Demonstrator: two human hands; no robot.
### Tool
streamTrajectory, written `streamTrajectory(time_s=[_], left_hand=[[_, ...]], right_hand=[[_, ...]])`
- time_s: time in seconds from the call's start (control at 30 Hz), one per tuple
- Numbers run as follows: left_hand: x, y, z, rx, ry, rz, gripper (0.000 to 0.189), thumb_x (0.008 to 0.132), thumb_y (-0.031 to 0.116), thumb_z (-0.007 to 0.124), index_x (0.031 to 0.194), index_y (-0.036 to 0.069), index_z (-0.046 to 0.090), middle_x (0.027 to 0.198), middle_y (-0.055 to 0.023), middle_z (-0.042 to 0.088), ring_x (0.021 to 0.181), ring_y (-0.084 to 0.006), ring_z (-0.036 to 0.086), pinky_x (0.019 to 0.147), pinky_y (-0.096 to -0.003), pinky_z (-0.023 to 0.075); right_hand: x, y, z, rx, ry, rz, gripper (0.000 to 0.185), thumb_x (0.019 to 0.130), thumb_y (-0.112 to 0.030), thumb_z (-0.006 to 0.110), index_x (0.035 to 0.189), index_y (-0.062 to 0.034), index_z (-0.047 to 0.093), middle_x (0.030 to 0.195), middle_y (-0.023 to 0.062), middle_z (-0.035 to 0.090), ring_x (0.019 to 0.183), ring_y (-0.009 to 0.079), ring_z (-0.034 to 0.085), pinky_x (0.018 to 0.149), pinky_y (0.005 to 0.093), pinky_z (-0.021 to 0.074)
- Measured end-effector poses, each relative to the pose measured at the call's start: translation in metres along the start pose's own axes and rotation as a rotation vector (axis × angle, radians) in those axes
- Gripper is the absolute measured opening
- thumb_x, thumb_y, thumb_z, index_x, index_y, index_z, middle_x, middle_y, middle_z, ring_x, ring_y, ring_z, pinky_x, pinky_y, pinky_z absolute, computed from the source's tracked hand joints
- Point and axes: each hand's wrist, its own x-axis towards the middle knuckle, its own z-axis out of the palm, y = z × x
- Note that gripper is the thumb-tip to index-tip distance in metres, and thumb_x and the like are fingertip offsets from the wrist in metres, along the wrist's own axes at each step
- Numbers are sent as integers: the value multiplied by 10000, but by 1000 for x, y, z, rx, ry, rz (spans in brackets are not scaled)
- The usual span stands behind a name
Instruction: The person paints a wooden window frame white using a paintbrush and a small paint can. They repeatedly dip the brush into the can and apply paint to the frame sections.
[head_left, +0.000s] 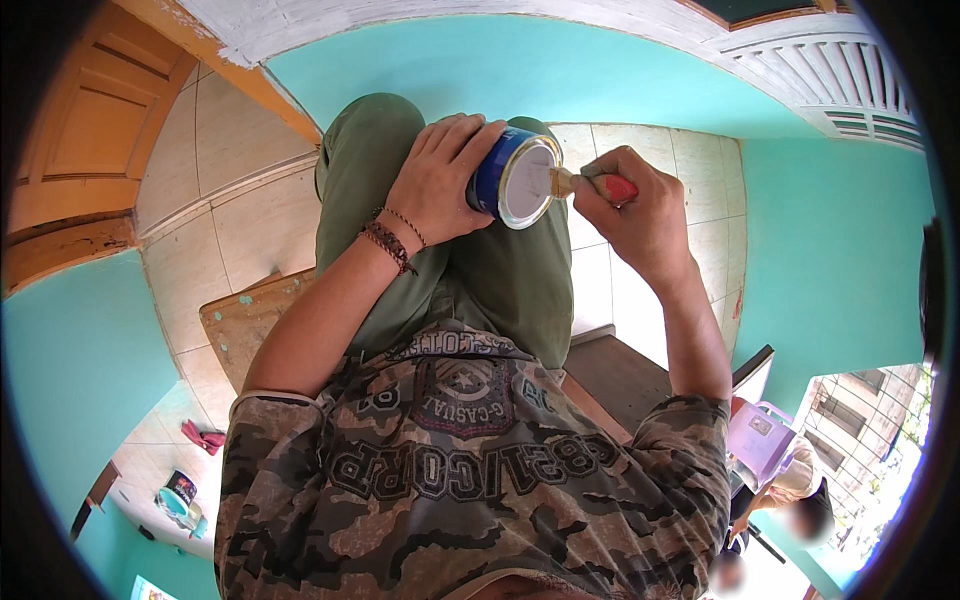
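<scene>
Above my green-trousered lap, my left hand grips a blue paint can from its side. The can is tilted, with its open mouth towards the right, and whitish paint shows inside. My right hand holds a paintbrush by its red handle. The brush's bristles are at the near rim of the can's mouth; whether they touch it, I cannot tell. Part of the handle is hidden by my fingers.
A paint-spotted wooden board lies left of my lap, and a dark wooden surface lies to the right. An orange door stands upper left. A tub of turquoise paint sits lower left. People are at the lower right, near a purple plastic container.
</scene>
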Motion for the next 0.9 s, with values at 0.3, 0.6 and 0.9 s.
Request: streamTrajectory(time_s=[0.3, 0.6, 0.9], left_hand=[[0, 0, 1, -20, 9, 8, 962, 546, 196, 881, 1416, 132, 475, 1376, -134, 512, 1288, -350, 481, 1107, -474, 391], [-2, -4, 4, -40, 0, 1, 967, 580, 208, 856, 1446, 173, 428, 1368, -122, 494, 1302, -343, 460, 1138, -474, 355], [-2, -3, 2, -20, -4, -1, 980, 576, 210, 859, 1452, 165, 422, 1369, -124, 494, 1305, -344, 458, 1140, -474, 352]], right_hand=[[-6, -6, -12, -78, 90, -50, 161, 747, -50, 796, 799, -28, 645, 660, 58, 661, 570, 89, 599, 545, 261, 499], [0, -9, 7, -55, 121, -186, 250, 733, -129, 809, 747, -59, 569, 609, 77, 600, 507, 216, 608, 484, 322, 489], [5, -19, -14, -110, 86, -154, 244, 737, -90, 826, 731, -34, 588, 586, 46, 600, 506, 107, 557, 495, 273, 463]])
